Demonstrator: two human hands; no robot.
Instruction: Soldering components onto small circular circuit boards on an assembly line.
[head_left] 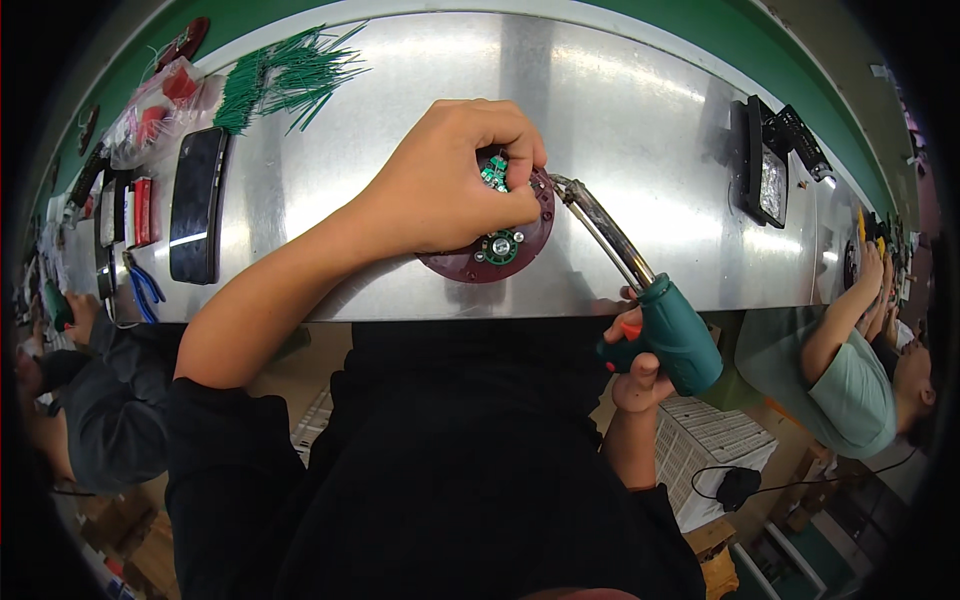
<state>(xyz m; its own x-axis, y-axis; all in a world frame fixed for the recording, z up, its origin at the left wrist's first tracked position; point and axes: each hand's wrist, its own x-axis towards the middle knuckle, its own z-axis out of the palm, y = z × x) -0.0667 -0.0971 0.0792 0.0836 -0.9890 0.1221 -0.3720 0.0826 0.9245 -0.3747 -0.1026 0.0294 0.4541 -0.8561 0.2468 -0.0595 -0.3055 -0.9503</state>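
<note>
A dark red round disc (466,266) lies near the table's front edge and carries small green circuit boards (503,246). My left hand (440,180) is closed over it, thumb and fingers curled together at its far right side. Whatever those fingers pinch is hidden or too small to name. My right hand (640,385) grips a green pistol-shaped soldering gun (684,335) from below, a finger by its red trigger. The gun's long metal barrel slants up to the left. Its tip meets the disc's right rim beside my left fingertips; exact contact cannot be made out.
Green wires (285,80) lie in a bundle at the far left, beside a plastic bag (150,125). A black phone (197,205) and blue-handled pliers (143,290) are at left. A black tray (768,170) stands at right. Co-workers sit on both sides.
</note>
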